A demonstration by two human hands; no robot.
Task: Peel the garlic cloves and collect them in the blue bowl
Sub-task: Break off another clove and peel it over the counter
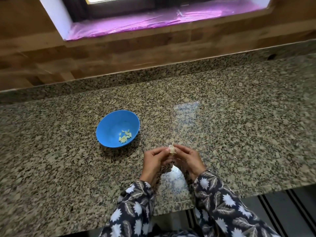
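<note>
A blue bowl (111, 124) stands on the speckled granite counter (239, 117), left of centre. Several pale peeled garlic cloves (125, 134) lie in its bottom. In front of the bowl and to its right, my left hand (153, 159) and my right hand (188, 159) meet above the counter. Between their fingertips they pinch a whitish garlic clove (171, 149) with papery skin sticking up from it. Patterned dark sleeves cover both forearms.
A wooden wall (119, 53) rises behind the counter, with a window sill covered in pink film (145, 23) above it. The counter's front edge runs near my body, with a striped floor mat (282, 207) below at the right.
</note>
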